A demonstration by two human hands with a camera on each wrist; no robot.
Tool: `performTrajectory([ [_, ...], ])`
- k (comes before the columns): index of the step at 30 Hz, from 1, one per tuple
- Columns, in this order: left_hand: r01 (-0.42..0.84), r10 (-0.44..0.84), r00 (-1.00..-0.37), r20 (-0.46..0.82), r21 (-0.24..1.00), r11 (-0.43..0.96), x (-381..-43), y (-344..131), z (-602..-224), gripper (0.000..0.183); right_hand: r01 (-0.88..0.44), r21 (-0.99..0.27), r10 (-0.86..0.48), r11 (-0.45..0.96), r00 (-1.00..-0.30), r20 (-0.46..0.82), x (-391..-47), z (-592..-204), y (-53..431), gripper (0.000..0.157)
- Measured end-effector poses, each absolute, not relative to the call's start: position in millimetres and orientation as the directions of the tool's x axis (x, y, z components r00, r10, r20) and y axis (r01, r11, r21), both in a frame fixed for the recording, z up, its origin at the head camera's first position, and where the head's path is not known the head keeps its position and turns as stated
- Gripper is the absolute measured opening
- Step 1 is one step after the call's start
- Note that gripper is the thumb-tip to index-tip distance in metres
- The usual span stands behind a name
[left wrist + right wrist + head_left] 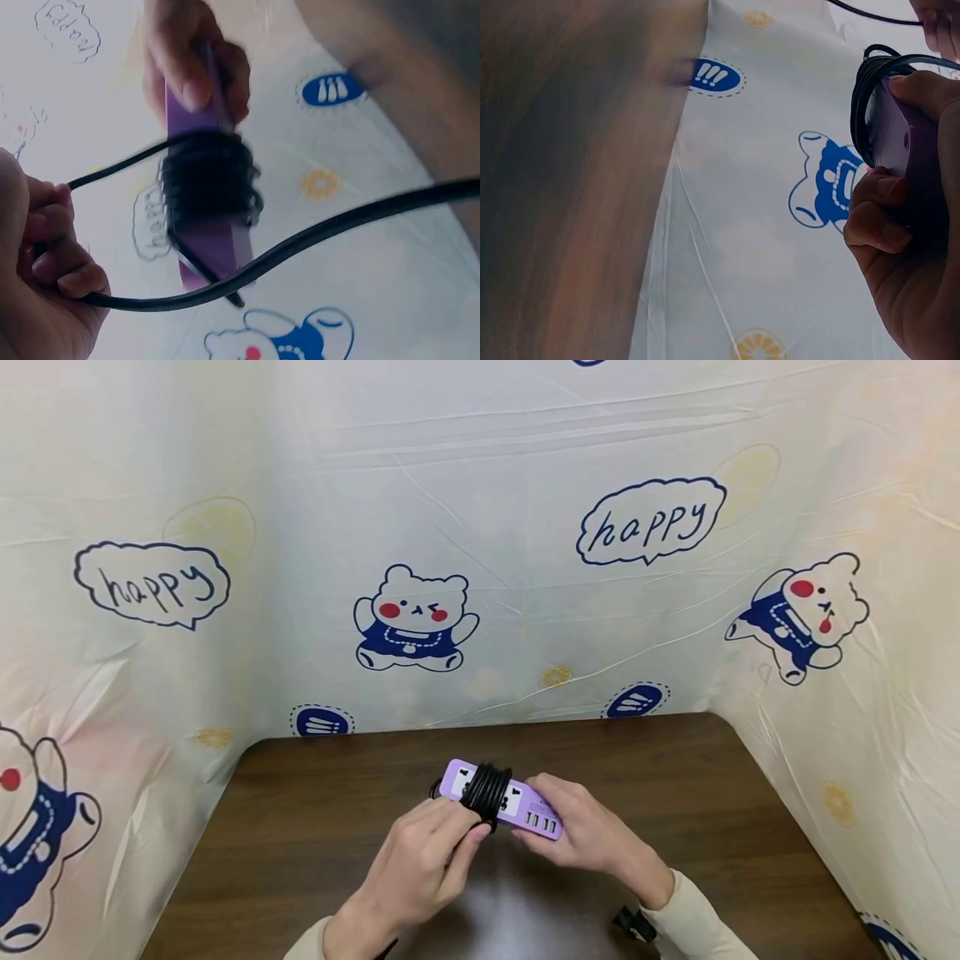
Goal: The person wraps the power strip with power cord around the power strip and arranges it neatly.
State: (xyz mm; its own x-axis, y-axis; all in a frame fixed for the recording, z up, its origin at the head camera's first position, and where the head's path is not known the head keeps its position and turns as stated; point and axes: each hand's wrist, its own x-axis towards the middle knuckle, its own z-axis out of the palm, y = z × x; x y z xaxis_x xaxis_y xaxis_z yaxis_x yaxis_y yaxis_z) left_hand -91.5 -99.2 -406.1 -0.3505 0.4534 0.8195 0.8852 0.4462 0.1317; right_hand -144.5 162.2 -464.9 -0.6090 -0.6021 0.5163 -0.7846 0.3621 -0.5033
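A purple power strip (pixel 534 810) is held above the table, tilted slightly, its sockets and USB ports facing up. Several turns of black cord (pixel 487 789) wrap tightly round its middle. My right hand (pixel 592 833) grips the end with the USB ports. With curled fingers, my left hand (pixel 420 860) holds the cord beside the coil. In the left wrist view, one stretch of cord (pixel 120 166) runs from the left hand (pixel 52 262) to the coil, and another leaves the hand toward the right edge. The right wrist view shows my right hand (pixel 900 240) round the strip's end.
A dark brown wooden table (pixel 322 793) lies below. Pale cloth (pixel 495 527) printed with bears and "happy" bubbles hangs behind it and at both sides. A small black object (pixel 634 924) is beside the right sleeve; its kind is unclear.
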Motion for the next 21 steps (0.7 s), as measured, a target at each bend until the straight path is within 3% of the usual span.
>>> performTrajectory([
  [8, 0.846, 0.498, -0.404, 0.767, 0.107, 0.522, -100, -110, -397, 0.025, -0.762, -0.515, -0.612, 0.393, -0.635, 0.472, -139, -466, 160, 0.047],
  [21, 0.867, 0.593, -0.455, 0.665, 0.18, 0.464, -130, -120, -393, 0.013, -0.768, -0.511, -0.648, 0.387, -0.621, 0.442, -137, -471, 156, 0.043],
])
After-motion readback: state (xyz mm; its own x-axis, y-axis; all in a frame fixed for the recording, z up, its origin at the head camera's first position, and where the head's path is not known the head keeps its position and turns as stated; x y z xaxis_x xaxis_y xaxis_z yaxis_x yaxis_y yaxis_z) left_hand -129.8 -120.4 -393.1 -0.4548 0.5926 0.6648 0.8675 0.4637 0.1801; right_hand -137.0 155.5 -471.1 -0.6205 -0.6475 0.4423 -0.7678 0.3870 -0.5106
